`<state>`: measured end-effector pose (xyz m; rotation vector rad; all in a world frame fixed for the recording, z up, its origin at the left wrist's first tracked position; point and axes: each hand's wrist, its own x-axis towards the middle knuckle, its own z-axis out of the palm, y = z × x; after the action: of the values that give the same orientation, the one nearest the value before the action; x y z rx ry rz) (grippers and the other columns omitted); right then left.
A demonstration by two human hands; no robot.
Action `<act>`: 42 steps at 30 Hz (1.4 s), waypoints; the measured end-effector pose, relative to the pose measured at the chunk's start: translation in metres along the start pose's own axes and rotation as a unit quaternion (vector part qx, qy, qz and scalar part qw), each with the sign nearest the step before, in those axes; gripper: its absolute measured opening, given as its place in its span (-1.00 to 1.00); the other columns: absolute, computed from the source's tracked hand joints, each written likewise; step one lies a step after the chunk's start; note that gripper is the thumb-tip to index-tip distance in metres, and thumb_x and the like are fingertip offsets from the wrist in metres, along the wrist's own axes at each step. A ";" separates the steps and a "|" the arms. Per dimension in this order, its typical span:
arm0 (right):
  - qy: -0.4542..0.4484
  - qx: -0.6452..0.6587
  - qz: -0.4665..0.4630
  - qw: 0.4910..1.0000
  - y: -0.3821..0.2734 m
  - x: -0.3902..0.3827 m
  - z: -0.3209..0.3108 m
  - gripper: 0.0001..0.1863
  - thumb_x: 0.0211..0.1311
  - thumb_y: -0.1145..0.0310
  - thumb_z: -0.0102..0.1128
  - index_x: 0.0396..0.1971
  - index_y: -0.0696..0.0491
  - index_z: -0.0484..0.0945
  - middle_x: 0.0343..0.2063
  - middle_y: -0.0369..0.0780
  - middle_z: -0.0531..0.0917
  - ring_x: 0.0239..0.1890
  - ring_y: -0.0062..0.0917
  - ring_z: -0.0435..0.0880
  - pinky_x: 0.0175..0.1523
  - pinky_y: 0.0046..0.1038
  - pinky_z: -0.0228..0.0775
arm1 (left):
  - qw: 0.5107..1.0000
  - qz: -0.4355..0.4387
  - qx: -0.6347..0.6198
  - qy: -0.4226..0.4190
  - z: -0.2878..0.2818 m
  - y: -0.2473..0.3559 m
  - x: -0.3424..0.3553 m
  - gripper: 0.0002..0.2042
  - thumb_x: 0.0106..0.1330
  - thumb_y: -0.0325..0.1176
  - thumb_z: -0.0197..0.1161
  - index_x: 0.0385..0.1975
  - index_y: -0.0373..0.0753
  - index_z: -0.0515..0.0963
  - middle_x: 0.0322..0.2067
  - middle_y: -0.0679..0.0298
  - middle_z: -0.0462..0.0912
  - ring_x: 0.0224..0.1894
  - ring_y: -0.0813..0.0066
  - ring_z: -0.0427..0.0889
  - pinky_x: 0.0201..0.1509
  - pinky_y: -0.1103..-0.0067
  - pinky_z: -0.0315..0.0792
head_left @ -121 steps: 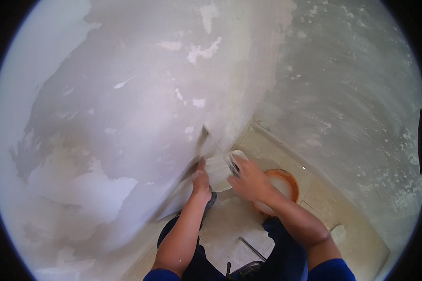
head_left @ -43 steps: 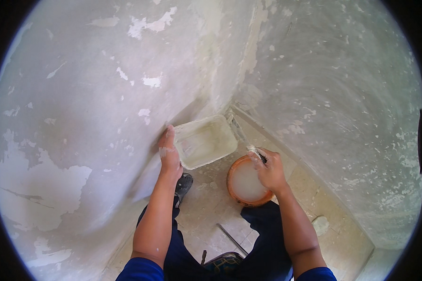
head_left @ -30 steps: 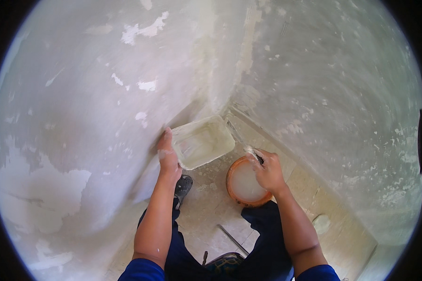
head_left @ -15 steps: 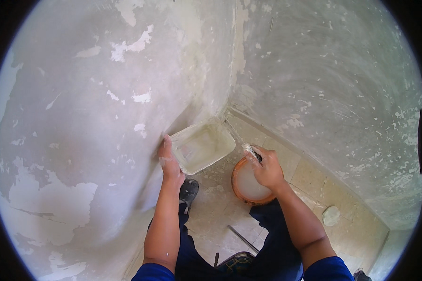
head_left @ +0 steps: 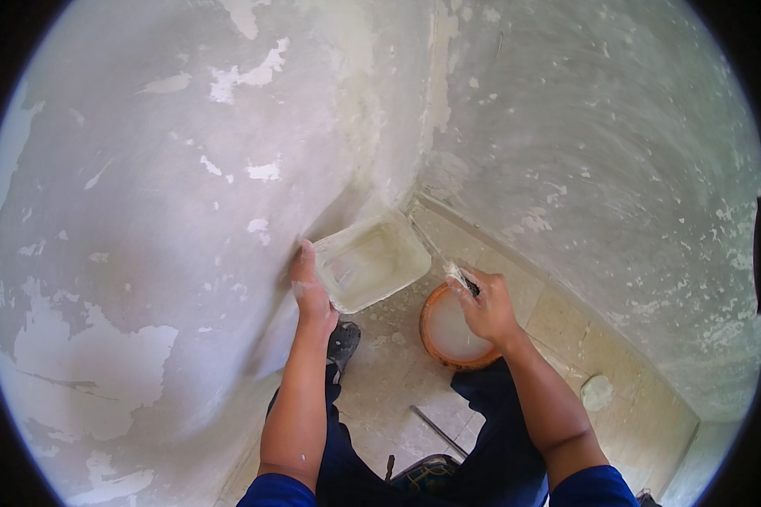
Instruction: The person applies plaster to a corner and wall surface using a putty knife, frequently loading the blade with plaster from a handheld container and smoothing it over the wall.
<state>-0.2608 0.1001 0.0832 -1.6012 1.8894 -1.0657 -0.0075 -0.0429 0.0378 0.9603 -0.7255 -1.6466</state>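
My left hand (head_left: 309, 286) grips the near left edge of a shallow rectangular tray (head_left: 374, 258), thumb up along its side. The tray is tilted, smeared with pale plaster, with a thin wet layer inside. My right hand (head_left: 488, 311) is closed round the dark handle of a putty knife (head_left: 435, 249). Its blade shows almost edge-on and points toward the wall corner, just beyond the tray's right side. Whether the blade touches the wall, I cannot tell. Below my right hand stands a round orange bucket (head_left: 431, 340) of cloudy whitish liquid.
A patchy plastered wall (head_left: 186, 253) rises close on the left, and another wall (head_left: 600, 169) on the right meets it in the corner. A pale round lump (head_left: 596, 393) lies on the tiled floor (head_left: 533, 338). A metal bar (head_left: 438, 431) lies between my legs.
The tray and both hands sit slightly further right in the picture, as do the walls' marks. The putty knife has dipped slightly at its handle. Both grips are the same.
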 end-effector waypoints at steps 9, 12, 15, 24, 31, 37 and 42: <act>-0.100 -0.130 0.072 0.984 0.027 0.007 0.026 -0.62 0.41 0.11 0.20 -0.19 0.18 0.69 -0.32 0.11 0.70 -0.19 0.09 0.66 -0.04 -0.02 0.50 | 0.998 0.022 -0.039 -0.034 0.013 0.006 -0.010 -0.39 0.53 0.18 0.05 0.13 -0.34 0.49 0.06 0.12 0.62 0.06 0.26 0.64 0.15 0.32 0.57; -0.075 -0.156 0.061 0.983 0.058 0.011 0.037 -0.62 0.42 0.11 0.19 -0.22 0.17 0.69 -0.36 0.11 0.68 -0.22 0.10 0.65 -0.06 -0.01 0.50 | 0.998 0.031 -0.029 -0.037 0.014 -0.001 -0.005 -0.45 0.55 0.15 0.05 0.07 -0.32 0.51 -0.01 0.16 0.63 0.01 0.32 0.64 0.12 0.36 0.56; -0.004 -0.119 0.070 0.990 0.075 0.019 0.032 -0.63 0.43 0.12 0.19 -0.28 0.19 0.66 -0.46 0.05 0.65 -0.37 0.02 0.61 -0.19 -0.07 0.48 | 0.997 0.072 -0.009 -0.002 0.022 -0.006 -0.004 -0.54 0.57 0.08 0.07 -0.04 -0.29 0.54 -0.14 0.23 0.64 -0.07 0.43 0.62 0.06 0.43 0.53; -0.061 0.286 0.184 0.938 0.017 0.002 -0.014 -0.75 0.39 0.24 0.28 -0.30 0.15 0.64 -0.60 -0.35 0.54 -0.60 -0.67 0.46 -0.46 -0.47 0.29 | 0.922 0.297 0.248 -0.008 0.029 0.012 -0.018 -0.63 0.61 -0.14 0.04 -0.02 -0.39 0.54 -0.12 0.19 0.63 -0.01 0.42 0.56 0.20 0.50 0.37; -0.034 -0.084 -0.021 0.996 -0.006 -0.008 0.025 -0.67 0.23 0.33 0.34 -0.03 0.12 0.64 -0.38 -0.04 0.69 -0.38 -0.20 0.68 -0.24 -0.24 0.52 | 0.899 0.351 0.257 -0.052 0.030 0.002 -0.014 -0.68 0.59 -0.21 0.06 -0.02 -0.39 0.54 -0.03 0.10 0.59 0.09 0.31 0.54 0.29 0.45 0.32; -0.032 -0.151 -0.015 0.988 -0.028 -0.019 0.049 -0.49 0.20 0.32 0.33 0.16 0.09 0.54 -0.20 0.04 0.69 -0.28 -0.05 0.72 -0.16 -0.14 0.58 | 0.899 0.332 0.279 -0.055 0.030 -0.007 -0.018 -0.71 0.59 -0.25 0.06 -0.05 -0.39 0.54 -0.04 0.11 0.58 0.09 0.28 0.54 0.29 0.45 0.32; -0.155 -0.177 -0.006 0.972 -0.038 -0.030 0.052 -0.43 0.21 0.30 0.31 0.24 0.09 0.49 -0.14 0.05 0.69 -0.22 0.00 0.73 -0.14 -0.07 0.59 | 0.914 0.302 0.269 -0.033 0.027 -0.012 -0.019 -0.73 0.59 -0.28 0.06 -0.05 -0.40 0.55 -0.07 0.13 0.58 0.05 0.27 0.54 0.27 0.46 0.33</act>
<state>-0.1913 0.1138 0.0769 -1.8456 1.9250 -0.4589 -0.0348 -0.0210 0.0454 0.9239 -1.4110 -0.9450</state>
